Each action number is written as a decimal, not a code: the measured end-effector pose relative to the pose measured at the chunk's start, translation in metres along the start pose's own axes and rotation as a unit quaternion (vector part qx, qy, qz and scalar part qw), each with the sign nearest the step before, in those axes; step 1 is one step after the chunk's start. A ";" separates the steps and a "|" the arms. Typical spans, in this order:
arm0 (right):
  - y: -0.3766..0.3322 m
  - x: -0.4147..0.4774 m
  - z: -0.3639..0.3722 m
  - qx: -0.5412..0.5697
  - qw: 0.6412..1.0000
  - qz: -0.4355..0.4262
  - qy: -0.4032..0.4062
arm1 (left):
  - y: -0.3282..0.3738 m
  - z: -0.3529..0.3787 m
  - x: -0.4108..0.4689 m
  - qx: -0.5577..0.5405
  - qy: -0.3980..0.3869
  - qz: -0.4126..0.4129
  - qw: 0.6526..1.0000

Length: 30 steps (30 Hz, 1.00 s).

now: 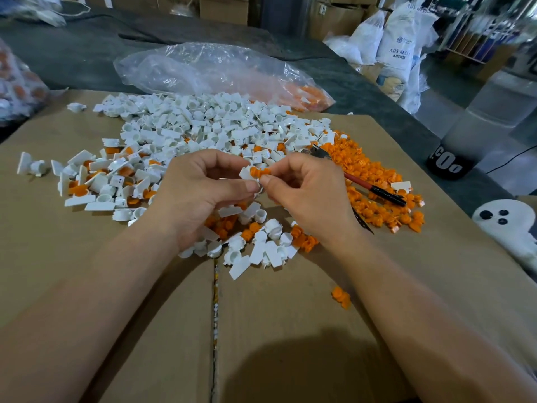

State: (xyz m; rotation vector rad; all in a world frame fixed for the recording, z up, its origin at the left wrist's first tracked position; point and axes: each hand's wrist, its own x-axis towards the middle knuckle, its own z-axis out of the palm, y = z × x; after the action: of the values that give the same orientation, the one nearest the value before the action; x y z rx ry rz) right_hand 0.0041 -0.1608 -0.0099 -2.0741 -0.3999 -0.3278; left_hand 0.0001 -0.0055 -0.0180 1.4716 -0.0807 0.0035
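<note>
My left hand [200, 187] pinches a small white plastic piece [245, 173] above the cardboard. My right hand [305, 193] pinches a small orange plastic piece [259, 171], which touches the white one between my fingertips. Behind my hands a big heap of white pieces [203, 126] covers the cardboard. A heap of orange pieces [374, 181] lies to the right. To the left are joined white-and-orange pieces [98, 181]. More loose pieces of both colours lie under my wrists.
Flattened cardboard [130, 315] covers the table. A red-and-black-handled tool [374, 189] lies on the orange heap. A clear plastic bag [215, 71] lies behind. A frosted bottle [476, 132] and a white cloth [508, 228] are at right. One stray orange piece [340, 296] lies by my right forearm.
</note>
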 end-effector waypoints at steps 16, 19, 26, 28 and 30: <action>-0.001 -0.004 -0.004 -0.174 0.980 -0.084 -0.057 | 0.003 0.004 -0.011 0.072 -0.002 0.028 0.997; -0.003 -0.005 -0.004 -0.150 0.984 -0.077 -0.054 | 0.003 0.003 -0.011 0.067 0.003 0.043 0.997; -0.005 -0.004 -0.007 -0.211 0.968 -0.109 -0.076 | 0.002 0.005 -0.012 0.117 0.008 0.066 0.991; -0.005 -0.004 -0.008 -0.244 0.958 -0.112 -0.100 | 0.001 0.005 -0.012 0.153 0.007 0.075 0.985; -0.004 -0.004 -0.008 -0.244 0.957 -0.113 -0.106 | 0.000 0.005 -0.012 0.158 0.008 0.075 0.985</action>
State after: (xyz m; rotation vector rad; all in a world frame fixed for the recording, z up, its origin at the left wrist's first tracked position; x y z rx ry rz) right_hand -0.0018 -0.1664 -0.0043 -2.5646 -0.7511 -0.3678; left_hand -0.0118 -0.0103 -0.0184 1.7796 -0.1847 0.1561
